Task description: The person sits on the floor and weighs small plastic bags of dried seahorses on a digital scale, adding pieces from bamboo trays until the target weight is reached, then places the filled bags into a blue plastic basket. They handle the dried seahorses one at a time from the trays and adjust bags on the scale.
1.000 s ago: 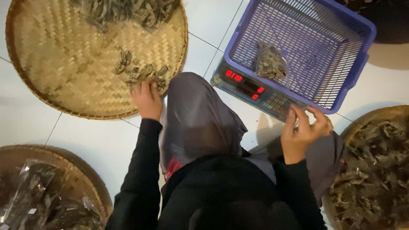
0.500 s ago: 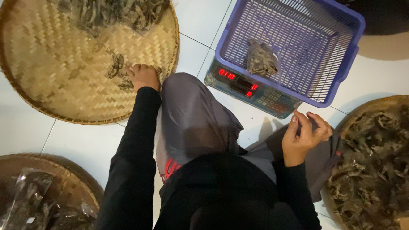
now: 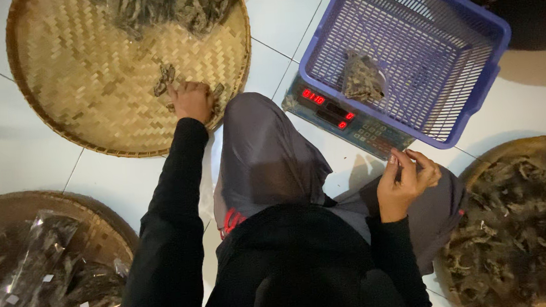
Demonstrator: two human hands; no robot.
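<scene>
Left hand: on dried pieces, woven tray, upper left.
Right hand: raised, fingers curled, below scale.
Basket: blue, upper right.

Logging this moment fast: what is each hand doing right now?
Left hand: closed on dried pieces on the woven tray.
Right hand: fingers curled, contents cannot be told.
</scene>
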